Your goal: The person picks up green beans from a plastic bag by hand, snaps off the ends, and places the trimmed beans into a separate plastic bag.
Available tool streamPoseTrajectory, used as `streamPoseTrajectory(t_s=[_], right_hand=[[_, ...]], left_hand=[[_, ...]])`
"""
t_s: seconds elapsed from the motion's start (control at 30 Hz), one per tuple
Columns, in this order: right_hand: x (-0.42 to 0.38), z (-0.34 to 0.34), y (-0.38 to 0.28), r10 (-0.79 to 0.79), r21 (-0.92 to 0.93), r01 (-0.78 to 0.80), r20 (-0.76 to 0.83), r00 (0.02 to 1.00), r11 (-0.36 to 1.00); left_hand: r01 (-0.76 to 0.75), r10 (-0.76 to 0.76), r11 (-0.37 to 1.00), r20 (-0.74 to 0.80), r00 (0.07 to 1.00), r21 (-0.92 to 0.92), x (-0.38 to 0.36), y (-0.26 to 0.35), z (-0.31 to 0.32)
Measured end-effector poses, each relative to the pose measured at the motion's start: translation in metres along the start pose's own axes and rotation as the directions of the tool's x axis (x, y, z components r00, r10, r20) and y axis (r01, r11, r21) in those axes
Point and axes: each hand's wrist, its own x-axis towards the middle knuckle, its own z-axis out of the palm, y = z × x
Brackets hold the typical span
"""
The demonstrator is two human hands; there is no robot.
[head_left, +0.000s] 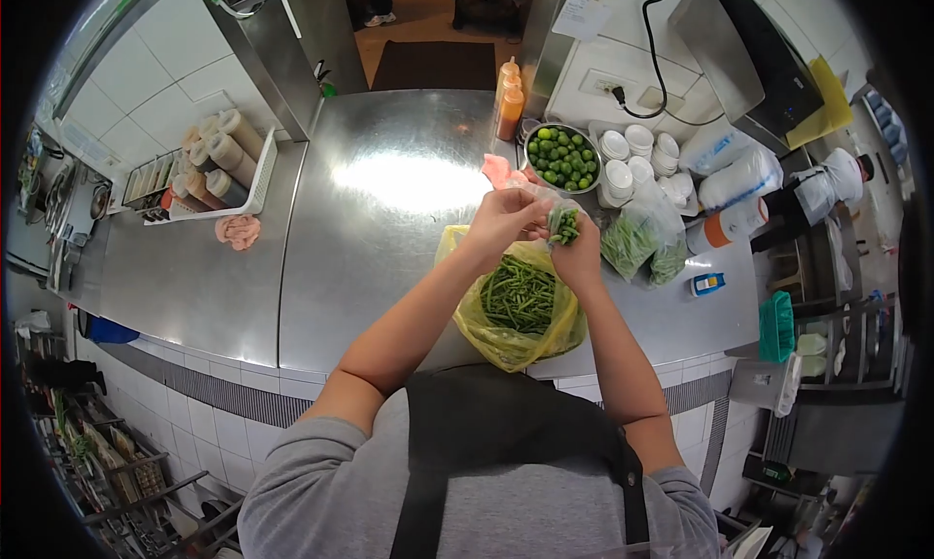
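Observation:
My right hand [582, 257] is wrapped around a small clear plastic bag of cut green beans [563, 226], held above the counter. The fingers of my left hand [504, 224] are pinched together at the left edge of this bag, near its top. Just below both hands, a yellow plastic bag [474, 327] stands wide open at the counter's front edge. It is filled with a loose heap of cut green beans [519, 294].
Beyond my hands sit a bowl of green limes [562, 158], pink cloth [498, 173] and orange sauce bottles [509, 107]. To the right are stacked white cups [617, 181] and bagged greens [630, 240]. A white basket of bottles [255, 194] stands left on the steel counter [360, 238].

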Motion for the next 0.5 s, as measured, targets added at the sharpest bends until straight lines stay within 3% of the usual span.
streamPoseTrajectory(t_s=[0.03,0.07,0.13,0.23,0.37,0.5], right_hand=[[-0.001,-0.002,-0.01,-0.003,-0.026,0.003,0.014,1.0,1.0],[-0.002,-0.004,-0.015,-0.006,-0.051,0.007,0.029,1.0,0.999],[-0.006,-0.003,-0.01,-0.024,-0.097,0.026,0.029,0.999,0.995],[-0.008,0.001,-0.003,-0.049,-0.187,0.055,0.034,0.998,0.981],[-0.01,0.001,-0.009,-0.03,-0.197,0.041,0.055,0.998,0.979],[-0.009,0.0,-0.012,-0.02,-0.235,0.034,0.065,0.998,0.971]], left_hand=[[-0.11,0.107,0.992,0.052,0.993,0.066,-0.004,0.0,-0.002],[-0.107,0.104,0.992,0.055,0.993,0.063,-0.008,-0.001,-0.001],[-0.205,0.216,0.887,0.022,0.976,0.414,-0.017,0.002,0.005],[-0.229,0.29,0.798,-0.022,0.957,0.558,-0.03,0.011,0.014],[-0.213,0.287,0.829,-0.066,0.956,0.517,-0.033,0.01,0.017],[-0.206,0.329,0.78,-0.107,0.938,0.591,-0.037,0.012,0.02]])
